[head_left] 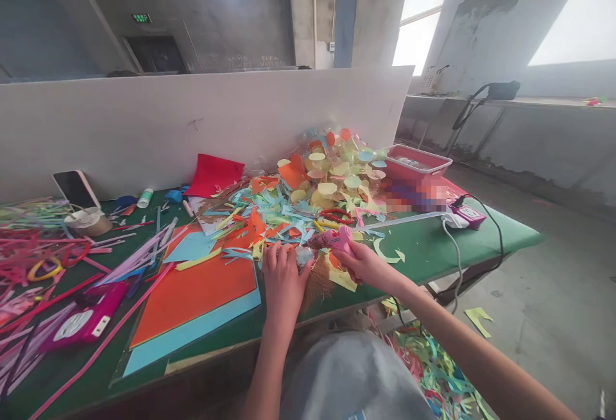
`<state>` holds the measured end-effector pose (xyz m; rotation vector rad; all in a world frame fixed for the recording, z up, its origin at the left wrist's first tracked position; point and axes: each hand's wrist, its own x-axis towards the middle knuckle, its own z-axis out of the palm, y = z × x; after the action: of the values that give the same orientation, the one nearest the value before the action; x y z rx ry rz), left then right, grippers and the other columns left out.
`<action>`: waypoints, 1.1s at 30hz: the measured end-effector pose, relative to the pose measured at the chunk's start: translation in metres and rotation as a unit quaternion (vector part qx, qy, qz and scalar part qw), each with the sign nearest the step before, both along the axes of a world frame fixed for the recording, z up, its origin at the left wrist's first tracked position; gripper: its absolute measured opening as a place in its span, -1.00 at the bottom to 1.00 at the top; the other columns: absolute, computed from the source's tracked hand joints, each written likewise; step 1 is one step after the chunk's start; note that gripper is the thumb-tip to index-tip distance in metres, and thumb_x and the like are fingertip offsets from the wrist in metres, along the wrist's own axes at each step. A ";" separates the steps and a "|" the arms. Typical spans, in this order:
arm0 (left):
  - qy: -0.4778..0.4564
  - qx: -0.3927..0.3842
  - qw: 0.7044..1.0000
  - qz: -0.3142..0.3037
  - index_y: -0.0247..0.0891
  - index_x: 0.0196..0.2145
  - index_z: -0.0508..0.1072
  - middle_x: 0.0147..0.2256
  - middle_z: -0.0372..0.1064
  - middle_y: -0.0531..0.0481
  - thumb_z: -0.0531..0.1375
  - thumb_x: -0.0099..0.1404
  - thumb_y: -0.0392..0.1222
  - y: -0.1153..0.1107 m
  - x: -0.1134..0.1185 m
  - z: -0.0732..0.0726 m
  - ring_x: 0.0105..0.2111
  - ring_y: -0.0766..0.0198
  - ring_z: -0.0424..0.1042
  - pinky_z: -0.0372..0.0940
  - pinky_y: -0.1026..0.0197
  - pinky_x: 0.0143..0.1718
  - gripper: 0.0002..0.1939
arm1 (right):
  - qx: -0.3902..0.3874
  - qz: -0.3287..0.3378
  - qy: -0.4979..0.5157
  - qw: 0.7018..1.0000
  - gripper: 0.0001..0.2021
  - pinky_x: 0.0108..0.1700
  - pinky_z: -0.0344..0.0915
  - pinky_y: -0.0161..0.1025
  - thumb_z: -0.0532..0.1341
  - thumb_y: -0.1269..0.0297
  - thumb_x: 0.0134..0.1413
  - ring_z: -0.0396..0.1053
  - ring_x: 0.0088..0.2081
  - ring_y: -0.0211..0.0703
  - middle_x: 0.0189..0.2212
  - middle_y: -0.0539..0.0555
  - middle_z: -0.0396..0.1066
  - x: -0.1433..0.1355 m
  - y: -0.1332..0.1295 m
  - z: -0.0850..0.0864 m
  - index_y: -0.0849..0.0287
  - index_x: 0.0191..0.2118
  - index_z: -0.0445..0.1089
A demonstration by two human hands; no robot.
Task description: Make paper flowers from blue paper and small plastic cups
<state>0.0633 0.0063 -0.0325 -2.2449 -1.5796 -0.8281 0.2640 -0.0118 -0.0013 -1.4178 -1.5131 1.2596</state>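
My right hand [368,267] is wrapped round a pink hot glue gun [341,239]. Its dirty nozzle points left, close to a small translucent, whitish piece [304,255]. My left hand [285,272] has its thumb and fingers closed about that piece at the table's front edge; its exact kind I cannot make out. Orange sheets [197,298] over blue paper [192,336] lie left of my left hand. Beyond both hands spreads a heap of cut paper strips [269,205], with red-handled scissors [337,216] on it.
Behind the scraps rises a pile of paper discs with clear cups [337,170]. A pink basket [418,162] stands at the right. A magenta power strip [469,216] trails cables off the table. Straws, yellow-handled scissors [45,269] and a phone [76,189] occupy the left. A white board [192,112] stands behind.
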 end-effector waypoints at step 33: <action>-0.016 -0.010 1.000 -0.008 -0.25 -0.17 0.50 -0.10 0.42 -0.20 0.18 0.28 -0.10 -0.001 -0.003 0.003 0.09 -0.16 0.23 0.07 -0.28 0.20 -0.77 | 0.011 -0.002 -0.033 0.999 -0.64 -0.64 0.08 -0.38 0.12 -0.10 0.15 0.15 -0.69 -0.34 -0.70 -0.17 0.14 0.009 -0.003 0.010 0.13 -0.41 0.24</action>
<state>0.0605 0.0051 -0.0295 -2.2721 -1.5928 -0.8609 0.2732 -0.0151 0.0083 -1.4606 -1.5615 1.2015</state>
